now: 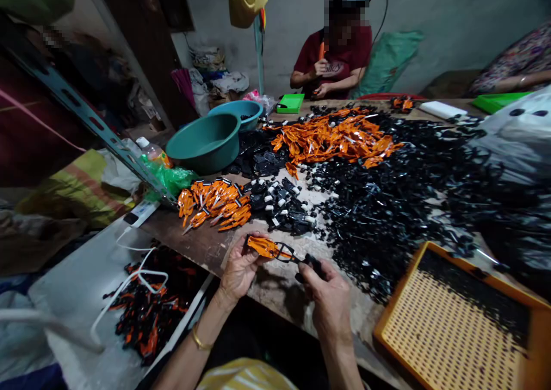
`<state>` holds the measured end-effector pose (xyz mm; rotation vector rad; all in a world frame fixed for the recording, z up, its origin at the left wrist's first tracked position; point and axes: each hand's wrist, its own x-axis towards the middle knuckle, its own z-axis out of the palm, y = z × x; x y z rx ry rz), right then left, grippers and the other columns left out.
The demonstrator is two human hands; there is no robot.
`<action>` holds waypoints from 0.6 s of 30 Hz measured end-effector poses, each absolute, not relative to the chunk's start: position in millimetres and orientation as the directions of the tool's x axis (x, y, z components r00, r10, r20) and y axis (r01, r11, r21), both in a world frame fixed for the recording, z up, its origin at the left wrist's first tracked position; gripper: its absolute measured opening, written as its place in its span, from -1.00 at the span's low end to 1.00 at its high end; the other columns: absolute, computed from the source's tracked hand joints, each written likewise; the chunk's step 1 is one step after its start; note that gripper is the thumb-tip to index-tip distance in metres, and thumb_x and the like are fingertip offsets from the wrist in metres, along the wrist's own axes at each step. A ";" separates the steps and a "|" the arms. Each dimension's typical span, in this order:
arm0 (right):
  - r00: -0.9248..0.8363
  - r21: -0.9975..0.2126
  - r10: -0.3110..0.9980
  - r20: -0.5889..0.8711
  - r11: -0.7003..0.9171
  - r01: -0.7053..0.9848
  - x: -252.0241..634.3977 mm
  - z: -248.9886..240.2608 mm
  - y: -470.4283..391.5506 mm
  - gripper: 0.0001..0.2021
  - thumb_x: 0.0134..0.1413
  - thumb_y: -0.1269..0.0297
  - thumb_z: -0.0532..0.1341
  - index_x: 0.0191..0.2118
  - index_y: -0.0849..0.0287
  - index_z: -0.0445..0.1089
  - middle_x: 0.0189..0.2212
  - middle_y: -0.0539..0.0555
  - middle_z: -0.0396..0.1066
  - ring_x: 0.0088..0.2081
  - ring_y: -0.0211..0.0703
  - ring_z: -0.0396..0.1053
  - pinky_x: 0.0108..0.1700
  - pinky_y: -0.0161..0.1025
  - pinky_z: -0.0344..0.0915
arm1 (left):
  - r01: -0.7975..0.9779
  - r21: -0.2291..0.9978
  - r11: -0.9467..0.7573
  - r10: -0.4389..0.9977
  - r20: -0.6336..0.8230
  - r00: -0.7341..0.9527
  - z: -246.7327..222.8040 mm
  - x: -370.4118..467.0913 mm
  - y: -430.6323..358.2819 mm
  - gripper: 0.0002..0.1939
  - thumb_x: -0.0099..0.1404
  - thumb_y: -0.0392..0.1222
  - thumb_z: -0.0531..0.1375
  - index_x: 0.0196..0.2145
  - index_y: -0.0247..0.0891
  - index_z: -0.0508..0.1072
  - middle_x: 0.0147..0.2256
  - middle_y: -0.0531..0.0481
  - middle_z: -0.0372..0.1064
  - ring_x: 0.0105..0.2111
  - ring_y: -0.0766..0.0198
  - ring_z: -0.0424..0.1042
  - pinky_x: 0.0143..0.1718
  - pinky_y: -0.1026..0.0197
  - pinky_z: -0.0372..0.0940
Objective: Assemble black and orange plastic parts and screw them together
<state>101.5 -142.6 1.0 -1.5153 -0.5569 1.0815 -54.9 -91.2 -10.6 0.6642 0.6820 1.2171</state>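
Observation:
Near the table's front edge, my left hand [241,268] has its fingers closed round the rear of an orange plastic piece [262,246] with a black frame at its right end. My right hand [325,287], to the right, grips a dark handle-like part [313,265] whose thin tip reaches that black frame. Just beyond my hands lie a small pile of orange pieces [224,202] and a cluster of black parts with white ends [282,203]. A larger heap of orange pieces [336,136] is farther back, beside a wide spread of small black parts [383,206].
An orange-rimmed perforated tray [456,321] lies at right. Green [204,143] and blue [239,112] basins stand at back left, near a slanted metal post [94,120]. A white-walled bin [86,287] holds black-and-orange pieces at lower left. Another person [333,63] sits across the table.

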 end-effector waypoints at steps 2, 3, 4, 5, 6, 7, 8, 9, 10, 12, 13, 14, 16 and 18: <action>0.464 -0.938 0.817 -0.343 -0.269 -0.219 104.3 1.5 -143.8 -0.73 -0.28 0.09 0.30 -0.51 0.19 0.34 -0.69 -0.14 0.13 -0.66 -0.37 0.00 -0.64 -0.38 -0.08 | -0.606 0.763 0.224 0.969 -0.112 0.218 -11.1 -55.0 -92.6 -0.65 0.05 -0.32 0.35 -0.18 -0.22 0.44 -0.11 -0.04 0.45 -0.09 0.14 0.45 -0.17 0.16 0.45; 0.469 -0.936 0.811 -0.349 -0.273 -0.224 105.4 2.2 -144.4 -0.73 -0.30 0.09 0.30 -0.52 0.19 0.33 -0.70 -0.14 0.13 -0.66 -0.37 0.00 -0.65 -0.38 -0.08 | -0.611 0.758 0.227 0.969 -0.112 0.221 -11.2 -54.8 -93.3 -0.66 0.05 -0.32 0.35 -0.18 -0.21 0.44 -0.11 -0.04 0.46 -0.09 0.14 0.45 -0.18 0.18 0.45; 0.471 -0.933 0.808 -0.355 -0.276 -0.230 106.2 3.0 -145.0 -0.73 -0.31 0.09 0.30 -0.53 0.18 0.32 -0.70 -0.15 0.13 -0.66 -0.37 0.01 -0.65 -0.38 -0.08 | -0.615 0.754 0.229 0.969 -0.112 0.222 -11.2 -54.5 -93.8 -0.67 0.05 -0.32 0.35 -0.19 -0.21 0.45 -0.11 -0.03 0.46 -0.08 0.15 0.45 -0.19 0.19 0.45; 0.469 -0.930 0.806 -0.361 -0.279 -0.238 106.7 4.0 -145.8 -0.73 -0.31 0.10 0.30 -0.54 0.18 0.31 -0.70 -0.15 0.12 -0.66 -0.37 0.01 -0.65 -0.38 -0.08 | -0.618 0.752 0.230 0.969 -0.114 0.221 -11.2 -54.1 -94.4 -0.67 0.05 -0.33 0.35 -0.19 -0.21 0.45 -0.11 -0.03 0.46 -0.08 0.15 0.45 -0.20 0.19 0.45; 0.464 -0.927 0.806 -0.367 -0.280 -0.248 106.6 5.0 -146.6 -0.73 -0.32 0.10 0.30 -0.56 0.17 0.29 -0.71 -0.16 0.12 -0.66 -0.37 0.01 -0.65 -0.38 -0.07 | -0.617 0.752 0.230 0.968 -0.116 0.221 -11.3 -53.5 -94.8 -0.67 0.05 -0.33 0.35 -0.19 -0.21 0.45 -0.11 -0.03 0.46 -0.08 0.15 0.45 -0.21 0.20 0.45; 0.454 -0.924 0.809 -0.374 -0.282 -0.259 106.0 6.0 -147.4 -0.73 -0.33 0.10 0.30 -0.56 0.17 0.28 -0.71 -0.16 0.11 -0.66 -0.38 0.00 -0.65 -0.39 -0.07 | -0.615 0.754 0.230 0.969 -0.116 0.219 -11.5 -52.8 -95.3 -0.67 0.05 -0.34 0.35 -0.19 -0.22 0.45 -0.11 -0.03 0.46 -0.09 0.14 0.46 -0.21 0.20 0.45; 0.439 -0.921 0.814 -0.379 -0.284 -0.267 104.7 7.2 -148.1 -0.73 -0.33 0.10 0.30 -0.57 0.17 0.28 -0.70 -0.16 0.10 -0.67 -0.38 -0.01 -0.65 -0.39 -0.08 | -0.610 0.759 0.228 0.969 -0.116 0.218 -11.9 -51.9 -95.8 -0.68 0.05 -0.34 0.35 -0.20 -0.23 0.45 -0.11 -0.04 0.46 -0.09 0.14 0.46 -0.22 0.19 0.45; 0.423 -0.920 0.824 -0.378 -0.284 -0.269 102.8 8.5 -148.6 -0.73 -0.32 0.10 0.30 -0.56 0.18 0.28 -0.70 -0.16 0.10 -0.67 -0.39 -0.02 -0.65 -0.39 -0.08 | -0.604 0.764 0.226 0.969 -0.114 0.218 -12.3 -51.0 -96.4 -0.68 0.05 -0.34 0.35 -0.20 -0.24 0.45 -0.12 -0.04 0.46 -0.10 0.13 0.46 -0.21 0.18 0.45; 0.407 -0.922 0.835 -0.371 -0.280 -0.266 100.5 9.8 -148.8 -0.74 -0.31 0.11 0.30 -0.56 0.18 0.27 -0.70 -0.16 0.10 -0.66 -0.39 -0.02 -0.65 -0.39 -0.08 | -0.599 0.769 0.224 0.969 -0.111 0.220 -12.9 -50.0 -97.2 -0.68 0.05 -0.33 0.35 -0.21 -0.24 0.45 -0.12 -0.05 0.46 -0.10 0.13 0.46 -0.20 0.17 0.44; 0.381 -0.930 0.857 -0.347 -0.263 -0.256 95.5 12.3 -148.2 -0.75 -0.29 0.13 0.29 -0.57 0.18 0.26 -0.70 -0.16 0.10 -0.66 -0.39 -0.02 -0.64 -0.39 -0.08 | -0.590 0.777 0.221 0.968 -0.101 0.229 -13.6 -48.1 -98.9 -0.68 0.03 -0.32 0.36 -0.21 -0.24 0.45 -0.12 -0.05 0.47 -0.10 0.13 0.46 -0.16 0.14 0.43; 0.373 -0.933 0.864 -0.338 -0.257 -0.251 93.3 13.3 -147.5 -0.75 -0.28 0.14 0.29 -0.57 0.18 0.26 -0.70 -0.16 0.09 -0.66 -0.39 -0.02 -0.64 -0.39 -0.09 | -0.587 0.778 0.221 0.967 -0.097 0.236 -13.7 -47.3 -99.8 -0.67 0.02 -0.31 0.37 -0.21 -0.24 0.45 -0.12 -0.05 0.47 -0.10 0.13 0.46 -0.14 0.14 0.41; 0.371 -0.934 0.866 -0.335 -0.254 -0.250 91.5 13.9 -146.8 -0.75 -0.27 0.14 0.29 -0.58 0.18 0.25 -0.70 -0.16 0.08 -0.66 -0.39 -0.03 -0.64 -0.39 -0.10 | -0.587 0.778 0.223 0.965 -0.093 0.243 -13.4 -46.6 -100.5 -0.65 0.01 -0.31 0.38 -0.21 -0.24 0.45 -0.12 -0.05 0.48 -0.10 0.14 0.46 -0.12 0.15 0.40; 0.371 -0.931 0.862 -0.344 -0.261 -0.257 89.7 14.3 -145.3 -0.75 -0.28 0.14 0.29 -0.58 0.18 0.25 -0.70 -0.17 0.05 -0.66 -0.40 -0.05 -0.65 -0.40 -0.11 | -0.595 0.771 0.227 0.964 -0.091 0.250 -12.3 -45.8 -101.6 -0.62 -0.02 -0.32 0.39 -0.20 -0.24 0.46 -0.13 -0.05 0.49 -0.09 0.16 0.45 -0.10 0.19 0.38; 0.366 -0.923 0.857 -0.361 -0.275 -0.268 90.0 13.3 -144.4 -0.75 -0.29 0.14 0.30 -0.56 0.18 0.26 -0.70 -0.17 0.06 -0.67 -0.40 -0.05 -0.66 -0.40 -0.11 | -0.609 0.760 0.228 0.964 -0.090 0.249 -10.7 -45.5 -101.9 -0.61 -0.04 -0.33 0.40 -0.21 -0.24 0.47 -0.14 -0.05 0.49 -0.08 0.17 0.45 -0.10 0.22 0.38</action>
